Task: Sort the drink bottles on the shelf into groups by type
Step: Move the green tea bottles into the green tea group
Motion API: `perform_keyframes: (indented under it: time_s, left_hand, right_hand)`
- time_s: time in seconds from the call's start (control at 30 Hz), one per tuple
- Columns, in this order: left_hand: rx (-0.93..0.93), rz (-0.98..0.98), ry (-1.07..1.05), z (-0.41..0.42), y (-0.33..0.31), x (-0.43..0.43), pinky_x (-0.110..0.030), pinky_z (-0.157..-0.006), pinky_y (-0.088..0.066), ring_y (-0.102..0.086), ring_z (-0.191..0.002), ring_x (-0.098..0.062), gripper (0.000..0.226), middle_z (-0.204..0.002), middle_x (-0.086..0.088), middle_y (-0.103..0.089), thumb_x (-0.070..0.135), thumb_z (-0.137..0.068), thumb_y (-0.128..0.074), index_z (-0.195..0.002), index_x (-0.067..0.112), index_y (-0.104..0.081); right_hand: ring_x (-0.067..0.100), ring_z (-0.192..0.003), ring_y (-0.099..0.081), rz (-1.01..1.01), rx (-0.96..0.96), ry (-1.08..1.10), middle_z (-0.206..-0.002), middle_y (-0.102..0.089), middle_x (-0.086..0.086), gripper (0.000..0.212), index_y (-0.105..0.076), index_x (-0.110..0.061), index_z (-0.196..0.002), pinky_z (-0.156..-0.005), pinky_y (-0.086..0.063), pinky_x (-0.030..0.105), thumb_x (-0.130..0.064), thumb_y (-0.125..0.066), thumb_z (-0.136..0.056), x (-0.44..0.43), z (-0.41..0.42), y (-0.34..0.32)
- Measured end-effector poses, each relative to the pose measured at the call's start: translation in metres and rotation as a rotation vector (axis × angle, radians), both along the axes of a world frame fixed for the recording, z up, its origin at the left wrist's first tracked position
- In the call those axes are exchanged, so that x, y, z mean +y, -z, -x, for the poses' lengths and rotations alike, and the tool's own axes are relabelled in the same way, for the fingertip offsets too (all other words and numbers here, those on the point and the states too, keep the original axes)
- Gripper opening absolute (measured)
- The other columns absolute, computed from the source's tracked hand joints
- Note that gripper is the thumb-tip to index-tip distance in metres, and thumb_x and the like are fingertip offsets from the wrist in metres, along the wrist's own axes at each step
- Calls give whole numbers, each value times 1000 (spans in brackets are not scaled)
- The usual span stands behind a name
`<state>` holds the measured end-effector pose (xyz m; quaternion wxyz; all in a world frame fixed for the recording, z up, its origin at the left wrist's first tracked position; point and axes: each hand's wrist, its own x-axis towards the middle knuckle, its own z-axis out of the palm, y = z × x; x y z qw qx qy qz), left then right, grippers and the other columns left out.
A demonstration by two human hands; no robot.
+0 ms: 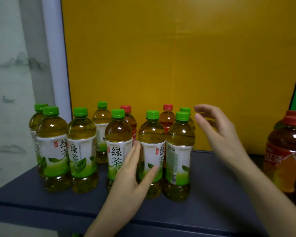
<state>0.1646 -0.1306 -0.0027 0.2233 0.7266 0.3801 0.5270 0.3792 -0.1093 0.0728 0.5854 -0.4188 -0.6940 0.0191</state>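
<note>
left hand: you are resting straight, flat fingers in the gap between two front green teas, thumb lying across the right one's label; nothing gripped, apparently parting them.
right hand: you are holding it raised just beside the rightmost green teas, fingers loosely curled and spread, gripping nothing; likely readying a grab.
green teas: standing upright, crowding the shelf's left and middle.
back reds: two red-capped bottles are standing behind the front row, still mixed in.
right reds: standing well apart at the far right, probably the red group.
in the way: the front green teas are screening the back reds; a straight reach risks tipping them.
backdrop: a yellow panel is closing off the shelf behind.
</note>
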Motion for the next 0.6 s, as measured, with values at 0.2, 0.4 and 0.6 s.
perform_keyframes:
  time_s: [0.2, 0.4, 0.6]
  left_hand:
    - [-95, -382, -186, 41, -63, -3, -13, -83, -48, -58, -99, 0, 22, -103, 16, -62, 35, -80, -60, -102, 31, -59]
    - [-93, -63, -165, 57, -120, 66, -13, -81, -43, -53, -101, 1, 26, -110, 10, -58, 30, -89, -54, -114, 21, -58]
    - [-93, 529, -8, 43, -132, 109, -31, -75, -47, -57, -98, -23, 46, -118, -11, -58, 36, -80, -60, -118, 11, -56]
  right_hand:
    - [10, -105, -58, 140, 114, -231, -106, -64, -5, 17, -60, -20, -107, -88, -46, 25, -15, -51, -93, 41, -16, -57]
    - [13, -110, -59, 419, 100, -365, -115, -65, 0, 21, -62, -19, -111, -95, -47, 30, -19, -53, -92, 104, -22, -73]
    - [13, -107, -62, 668, 120, -561, -123, -62, 4, 34, -60, -19, -112, -90, -51, 28, -27, -57, -79, 154, -29, -61]
